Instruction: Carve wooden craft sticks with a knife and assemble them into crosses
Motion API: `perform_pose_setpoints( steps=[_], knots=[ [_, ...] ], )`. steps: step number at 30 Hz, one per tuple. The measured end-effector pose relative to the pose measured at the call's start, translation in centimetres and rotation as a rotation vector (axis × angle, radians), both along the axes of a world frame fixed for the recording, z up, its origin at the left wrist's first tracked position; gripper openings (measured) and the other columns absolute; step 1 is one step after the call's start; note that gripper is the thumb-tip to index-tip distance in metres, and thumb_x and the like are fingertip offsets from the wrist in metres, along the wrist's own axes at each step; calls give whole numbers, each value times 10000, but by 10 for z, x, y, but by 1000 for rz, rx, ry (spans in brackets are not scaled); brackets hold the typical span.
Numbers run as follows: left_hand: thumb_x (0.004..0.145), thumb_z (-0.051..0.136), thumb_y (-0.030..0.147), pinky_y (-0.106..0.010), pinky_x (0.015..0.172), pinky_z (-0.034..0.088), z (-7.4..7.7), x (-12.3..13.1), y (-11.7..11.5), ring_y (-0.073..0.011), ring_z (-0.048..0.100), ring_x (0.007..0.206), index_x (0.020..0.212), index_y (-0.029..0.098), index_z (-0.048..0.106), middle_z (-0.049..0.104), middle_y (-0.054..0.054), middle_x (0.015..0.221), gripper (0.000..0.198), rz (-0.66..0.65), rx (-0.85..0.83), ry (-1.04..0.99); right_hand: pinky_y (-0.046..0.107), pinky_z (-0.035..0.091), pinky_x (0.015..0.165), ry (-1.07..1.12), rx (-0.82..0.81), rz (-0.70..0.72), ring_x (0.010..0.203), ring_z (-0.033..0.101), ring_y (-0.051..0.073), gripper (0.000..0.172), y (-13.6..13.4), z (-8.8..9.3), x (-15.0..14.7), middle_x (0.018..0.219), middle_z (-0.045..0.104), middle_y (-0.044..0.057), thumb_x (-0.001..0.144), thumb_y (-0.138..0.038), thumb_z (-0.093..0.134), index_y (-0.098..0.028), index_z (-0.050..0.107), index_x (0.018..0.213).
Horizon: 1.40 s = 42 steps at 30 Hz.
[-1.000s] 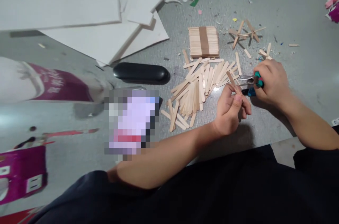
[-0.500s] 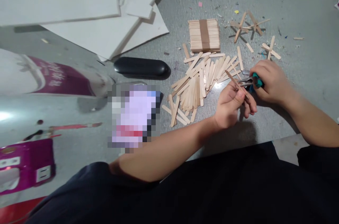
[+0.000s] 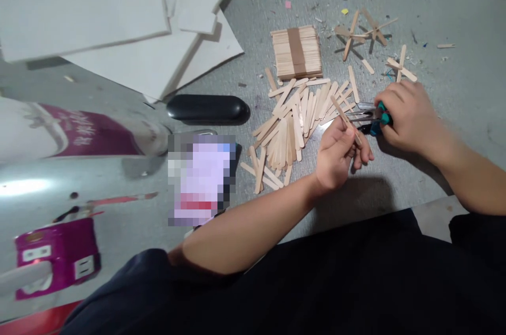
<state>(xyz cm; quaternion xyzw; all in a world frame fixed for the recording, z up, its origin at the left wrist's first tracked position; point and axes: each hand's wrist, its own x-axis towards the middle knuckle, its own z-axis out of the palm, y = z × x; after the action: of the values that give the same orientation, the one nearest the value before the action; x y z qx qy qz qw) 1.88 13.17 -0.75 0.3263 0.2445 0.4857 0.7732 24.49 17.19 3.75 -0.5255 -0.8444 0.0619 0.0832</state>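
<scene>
My left hand (image 3: 339,158) pinches one wooden craft stick (image 3: 344,117), which points up and left over the table. Close to its right, my right hand (image 3: 407,116) is wrapped round the teal handles of small pliers (image 3: 369,120), whose metal jaws reach left toward the stick. A loose pile of craft sticks (image 3: 294,126) lies just left of my left hand. Behind it sits a banded bundle of sticks (image 3: 296,52).
Glued stick crosses (image 3: 358,34) lie at the back right, another cross (image 3: 401,65) near my right hand. A black oblong case (image 3: 208,109) lies left of the pile. White foam boards (image 3: 118,18) fill the back left. A magenta power strip (image 3: 57,258) sits at the near left.
My left hand has lifted and tilted the stick further toward the pile. The pliers' jaws stay beside it. The view has shifted slightly.
</scene>
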Motion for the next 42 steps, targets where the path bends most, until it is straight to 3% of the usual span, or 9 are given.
perform_pose_setpoints(
  steps=[6,9,14,19,22,26,32,37,42],
  knots=[
    [1097,752,519,-235,451,391,1,2,-5,-70,474,442,840,257,536,744,10,667,427,215,44,126,594,506,1073,-129,-108,-201,1326,697,469,350,11,12,8,1358,820,214,947,-229,683,-223,763,1288],
    [1080,760,436,-213,448,408,4,3,-4,-57,458,428,823,249,568,746,20,655,371,272,56,164,658,477,1139,-117,-65,-343,1367,671,488,415,20,5,18,1461,792,293,1014,-252,725,-160,760,1417],
    [1066,775,390,-196,438,425,8,2,-5,-43,428,389,827,253,565,749,35,628,347,295,38,190,696,473,1130,11,6,-341,1361,674,524,398,24,-11,25,1449,807,272,1033,-359,785,-191,784,1394],
    [1014,741,324,-188,410,379,9,1,-10,-47,418,379,779,252,557,731,27,593,308,283,31,270,589,481,1072,58,92,-300,1309,718,463,268,12,-3,-13,1297,832,211,1110,-448,722,-211,815,1195],
    [972,688,300,-198,418,378,6,-1,-13,-58,405,396,713,245,577,673,26,551,288,298,64,293,508,450,976,-20,-76,-171,1097,762,385,232,9,1,-51,1065,859,146,1102,-433,743,-213,806,1066],
    [1002,669,323,-223,435,386,1,-3,-14,-80,394,429,685,248,590,600,30,524,335,341,103,286,472,399,873,-60,-161,-183,943,753,316,243,14,-3,-73,1009,874,138,1145,-317,638,-210,781,980],
    [1088,697,303,-218,477,392,4,-1,-8,-72,438,448,725,251,534,636,33,552,401,329,202,353,409,457,746,461,101,-266,765,693,227,239,10,-11,-40,864,794,50,1141,-411,671,-258,687,958],
    [1125,738,406,-209,494,456,2,2,-8,-87,550,483,776,260,542,668,29,577,426,337,190,460,349,517,536,1052,60,-370,568,655,173,326,-8,-9,-37,754,770,-10,1057,-492,878,-297,682,883],
    [1135,754,432,-202,468,437,-3,3,-11,-85,571,488,809,255,580,745,0,648,410,318,196,608,343,608,558,1254,31,-332,577,719,165,351,-27,-14,-57,806,832,5,1085,-549,898,-278,755,914]
  ],
)
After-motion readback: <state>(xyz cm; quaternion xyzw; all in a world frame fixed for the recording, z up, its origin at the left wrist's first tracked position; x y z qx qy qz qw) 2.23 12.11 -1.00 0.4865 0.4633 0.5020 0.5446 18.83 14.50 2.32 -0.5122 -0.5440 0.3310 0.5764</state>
